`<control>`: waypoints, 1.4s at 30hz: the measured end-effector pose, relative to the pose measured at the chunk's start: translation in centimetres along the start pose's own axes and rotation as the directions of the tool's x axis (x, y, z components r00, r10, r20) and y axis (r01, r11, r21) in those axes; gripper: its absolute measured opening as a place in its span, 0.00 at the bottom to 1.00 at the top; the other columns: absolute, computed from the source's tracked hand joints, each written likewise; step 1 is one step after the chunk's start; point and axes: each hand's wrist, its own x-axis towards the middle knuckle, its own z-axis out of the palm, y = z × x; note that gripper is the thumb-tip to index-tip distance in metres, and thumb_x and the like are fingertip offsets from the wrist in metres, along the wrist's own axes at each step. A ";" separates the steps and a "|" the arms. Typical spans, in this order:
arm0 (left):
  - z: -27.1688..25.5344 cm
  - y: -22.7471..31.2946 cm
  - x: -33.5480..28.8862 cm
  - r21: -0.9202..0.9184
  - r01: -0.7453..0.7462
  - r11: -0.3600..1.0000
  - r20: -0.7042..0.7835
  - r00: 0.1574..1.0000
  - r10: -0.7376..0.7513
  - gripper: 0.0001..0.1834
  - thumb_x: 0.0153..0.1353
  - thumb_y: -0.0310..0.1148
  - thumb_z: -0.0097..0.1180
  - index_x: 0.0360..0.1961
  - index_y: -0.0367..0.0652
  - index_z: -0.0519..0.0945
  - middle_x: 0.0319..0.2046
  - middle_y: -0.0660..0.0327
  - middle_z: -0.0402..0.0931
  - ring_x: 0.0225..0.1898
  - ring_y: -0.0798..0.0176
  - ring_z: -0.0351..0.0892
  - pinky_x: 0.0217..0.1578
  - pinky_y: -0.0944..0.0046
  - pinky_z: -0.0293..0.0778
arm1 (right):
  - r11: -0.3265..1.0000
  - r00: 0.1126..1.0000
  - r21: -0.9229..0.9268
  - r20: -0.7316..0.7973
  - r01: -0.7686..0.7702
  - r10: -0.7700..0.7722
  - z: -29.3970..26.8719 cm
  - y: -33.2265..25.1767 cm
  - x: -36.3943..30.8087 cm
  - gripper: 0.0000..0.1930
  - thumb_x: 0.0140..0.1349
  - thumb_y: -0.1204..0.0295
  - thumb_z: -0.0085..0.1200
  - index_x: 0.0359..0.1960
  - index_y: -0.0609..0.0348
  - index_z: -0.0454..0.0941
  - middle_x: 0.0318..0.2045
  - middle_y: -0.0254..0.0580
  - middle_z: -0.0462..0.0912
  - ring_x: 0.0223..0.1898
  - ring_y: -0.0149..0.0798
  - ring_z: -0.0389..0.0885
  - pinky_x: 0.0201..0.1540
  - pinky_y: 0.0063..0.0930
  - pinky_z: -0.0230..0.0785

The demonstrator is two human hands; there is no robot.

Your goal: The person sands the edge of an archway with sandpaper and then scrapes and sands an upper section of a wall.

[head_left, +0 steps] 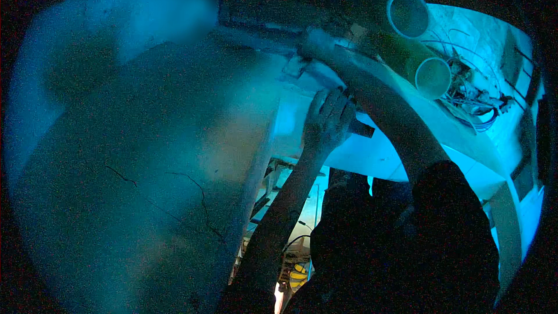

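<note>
The light is dim and blue, so details are hard to make out. My left hand (329, 117) is raised at the middle, its fingers curled round something mostly hidden. A short dark block-like piece (364, 128) sticks out beside its palm; I cannot tell its kind. My right arm reaches in from the right, dark sleeve at the elbow, and bends across above the left hand. My right hand (317, 42) lies in shadow by a dark edge beyond the left one. Its fingers do not show clearly, nor does anything in them.
A large pale curved surface (157, 163) with thin dark lines fills the left side. Two tubes (433, 78) with round open ends stand at upper right, beside a tangle of wires (479, 102). Down in the gap by my left forearm lies something yellow (298, 275).
</note>
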 end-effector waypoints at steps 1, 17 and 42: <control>-0.1 -0.1 -0.1 -0.035 -0.016 0.999 -0.015 1.000 0.015 0.15 0.43 0.33 0.53 0.33 0.37 0.72 0.40 0.47 0.71 0.48 0.49 0.67 0.51 0.46 0.58 | 0.998 0.999 0.037 0.018 -0.042 0.041 -0.2 -0.3 -0.3 0.13 0.41 0.61 0.56 0.26 0.56 0.78 0.21 0.44 0.77 0.23 0.44 0.78 0.26 0.42 0.70; -0.6 -1.3 -1.3 0.047 0.022 0.999 -0.143 0.990 -0.015 0.15 0.43 0.30 0.53 0.35 0.38 0.73 0.41 0.50 0.72 0.49 0.51 0.67 0.51 0.48 0.59 | 0.995 0.981 -0.073 -0.175 0.073 -0.085 5.4 -5.2 -3.4 0.13 0.48 0.59 0.51 0.24 0.56 0.78 0.23 0.44 0.78 0.24 0.44 0.78 0.26 0.38 0.70; -1.6 1.0 1.1 0.032 0.050 0.998 -0.076 0.996 -0.048 0.18 0.38 0.29 0.55 0.35 0.38 0.71 0.36 0.53 0.71 0.43 0.52 0.69 0.47 0.49 0.61 | 0.936 0.985 0.307 0.063 -0.171 0.160 -9.9 -8.2 -7.6 0.14 0.55 0.60 0.44 0.30 0.52 0.79 0.29 0.50 0.79 0.34 0.48 0.79 0.34 0.44 0.71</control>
